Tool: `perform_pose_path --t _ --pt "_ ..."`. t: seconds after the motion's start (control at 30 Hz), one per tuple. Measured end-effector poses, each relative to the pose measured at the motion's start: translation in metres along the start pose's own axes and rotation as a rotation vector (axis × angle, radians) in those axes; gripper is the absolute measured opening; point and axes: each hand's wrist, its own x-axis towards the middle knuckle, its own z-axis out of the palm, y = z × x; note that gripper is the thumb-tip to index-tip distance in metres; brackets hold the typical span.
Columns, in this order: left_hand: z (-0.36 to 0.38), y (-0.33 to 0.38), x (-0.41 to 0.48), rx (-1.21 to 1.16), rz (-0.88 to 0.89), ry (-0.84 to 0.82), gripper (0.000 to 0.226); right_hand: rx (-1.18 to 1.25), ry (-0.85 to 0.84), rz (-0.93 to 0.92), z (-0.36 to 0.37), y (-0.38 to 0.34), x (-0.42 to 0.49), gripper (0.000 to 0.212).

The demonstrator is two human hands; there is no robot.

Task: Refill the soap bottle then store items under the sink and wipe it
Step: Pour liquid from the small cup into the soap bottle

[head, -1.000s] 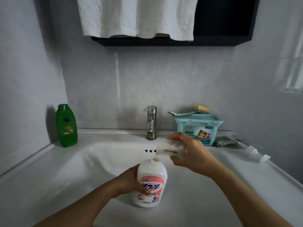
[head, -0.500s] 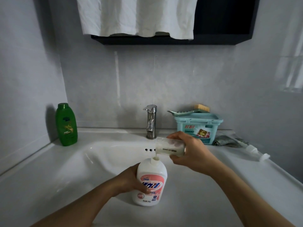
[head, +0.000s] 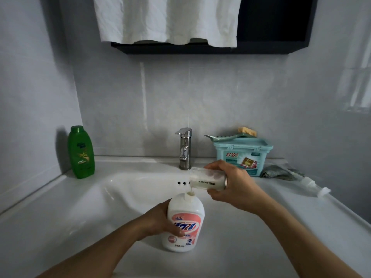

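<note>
A white soap bottle [head: 183, 223] with a pink label stands upright in the white sink [head: 80, 213], its cap off. My left hand [head: 160, 221] grips its left side. My right hand [head: 234, 186] holds a small clear bottle [head: 206, 180] marked MAKE UP, tipped on its side with its mouth just above the soap bottle's open neck. White liquid runs from the small bottle into the neck. A grey cloth [head: 279, 172] and a white pump head [head: 309, 185] lie on the right rim.
A green bottle [head: 81, 152] stands at the back left of the rim. The chrome faucet [head: 185, 148] is behind the bottles. A teal lidded box [head: 244, 155] with a brush [head: 230, 134] on top sits back right. A white towel [head: 166, 19] hangs above.
Both hands and both bottles stay almost where they were. The small bottle keeps its tilt over the soap bottle's neck.
</note>
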Motion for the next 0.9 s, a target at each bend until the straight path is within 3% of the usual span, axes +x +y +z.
perform_pose_path --t 0.9 --pt "-0.0007 0.0007 -0.0006 0.013 -0.003 0.002 0.065 0.033 -0.011 0.020 -0.0008 -0.0010 -0.0001 0.053"
